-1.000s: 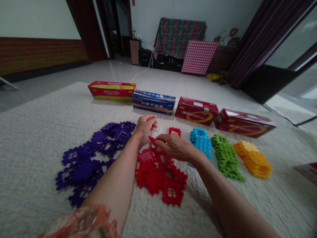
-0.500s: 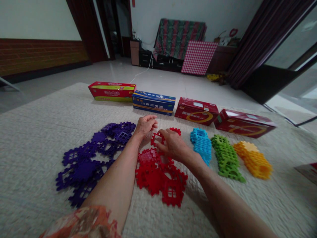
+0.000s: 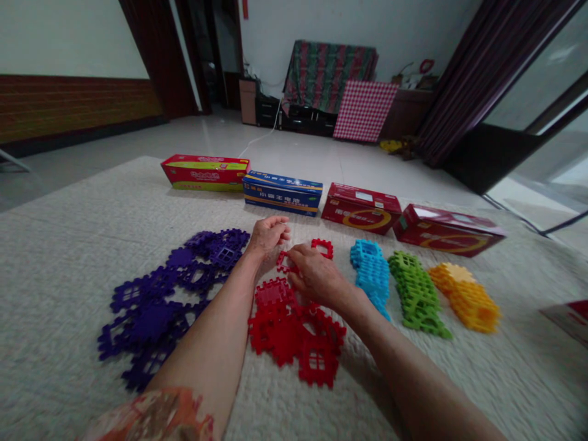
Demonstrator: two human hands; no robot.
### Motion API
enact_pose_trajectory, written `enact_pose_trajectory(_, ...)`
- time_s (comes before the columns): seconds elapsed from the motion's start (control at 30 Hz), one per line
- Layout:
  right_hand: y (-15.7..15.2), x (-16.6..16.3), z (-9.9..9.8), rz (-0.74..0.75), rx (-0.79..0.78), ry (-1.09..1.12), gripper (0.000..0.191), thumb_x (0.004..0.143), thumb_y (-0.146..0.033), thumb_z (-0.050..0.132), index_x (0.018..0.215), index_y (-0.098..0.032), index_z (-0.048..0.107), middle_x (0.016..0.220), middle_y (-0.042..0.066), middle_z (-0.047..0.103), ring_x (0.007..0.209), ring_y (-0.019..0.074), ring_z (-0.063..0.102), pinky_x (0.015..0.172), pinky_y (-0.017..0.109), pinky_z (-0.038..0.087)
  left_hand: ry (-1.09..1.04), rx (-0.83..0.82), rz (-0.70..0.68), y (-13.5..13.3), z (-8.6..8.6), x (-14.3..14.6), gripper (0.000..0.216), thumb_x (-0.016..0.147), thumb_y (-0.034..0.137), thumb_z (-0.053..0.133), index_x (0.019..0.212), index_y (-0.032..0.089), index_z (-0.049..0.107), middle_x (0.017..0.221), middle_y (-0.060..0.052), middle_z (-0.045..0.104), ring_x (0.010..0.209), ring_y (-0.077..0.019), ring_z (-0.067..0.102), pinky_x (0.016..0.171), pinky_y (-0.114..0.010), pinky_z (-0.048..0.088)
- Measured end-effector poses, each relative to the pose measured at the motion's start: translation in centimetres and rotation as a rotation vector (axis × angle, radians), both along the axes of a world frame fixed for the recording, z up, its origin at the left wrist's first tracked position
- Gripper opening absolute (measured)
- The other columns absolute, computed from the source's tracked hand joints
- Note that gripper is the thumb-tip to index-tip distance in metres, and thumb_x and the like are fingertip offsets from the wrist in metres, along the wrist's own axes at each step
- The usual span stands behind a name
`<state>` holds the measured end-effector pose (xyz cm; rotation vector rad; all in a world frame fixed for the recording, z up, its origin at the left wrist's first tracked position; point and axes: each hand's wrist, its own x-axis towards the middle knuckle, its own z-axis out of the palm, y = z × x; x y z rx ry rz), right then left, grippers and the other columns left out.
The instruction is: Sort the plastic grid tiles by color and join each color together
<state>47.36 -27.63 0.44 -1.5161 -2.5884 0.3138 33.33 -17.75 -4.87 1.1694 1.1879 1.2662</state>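
Note:
My right hand [image 3: 316, 273] reaches over the red toothed plastic pieces [image 3: 285, 335], palm down. Its bent fingers are on a red square frame piece [image 3: 282, 262], which they partly cover. Just beyond that hand a second red frame piece [image 3: 323, 247] lies flat by itself. My left hand [image 3: 270, 234] rests on its side on the pale mat, fingers loosely curved and nothing visible in them. Left of my left forearm is a spread of purple toothed pieces [image 3: 154, 320], some with window-like openings.
To the right stand rows of stacked blue pieces [image 3: 373, 272], green pieces [image 3: 419, 297] and orange pieces [image 3: 467, 300]. Behind them a red-yellow box [image 3: 206, 173], a blue box [image 3: 282, 193] and two dark red boxes [image 3: 361, 209] line the textured mat [image 3: 82, 245].
My right hand has shifted slightly left and lower over the red frame piece, uncovering more of the frame piece beyond it. My left hand stays in place. The view has moved slightly.

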Motion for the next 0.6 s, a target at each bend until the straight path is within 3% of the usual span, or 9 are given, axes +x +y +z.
enact_pose_trajectory(0.37,0.2,0.1,-0.2,-0.063,0.048,0.105,0.033,0.083,-0.025,0.059,0.115,-0.016,0.061,0.116,0.013,0.06,0.107,0.023,0.056,0.09,0.034,0.044,-0.015,-0.017,0.008,-0.2,0.4,0.1,0.029,0.065,0.019,0.06,0.093,0.014,0.067,0.067,-0.001,0.067,0.052,-0.009,0.059,0.045,-0.017,0.042)
enact_pose_trajectory(0.6,2.1,3.6,1.2,-0.23,0.203,0.043,0.039,0.082,-0.019,0.057,0.12,-0.013,0.058,0.119,0.016,0.061,0.11,0.0265,0.055,0.095,0.038,0.041,-0.015,-0.007,0.008,-0.3,0.3,0.1,0.03,0.064,0.021,0.061,0.093,0.015,0.067,0.07,-0.001,0.068,0.054,-0.0092,0.061,0.045,-0.017,0.042)
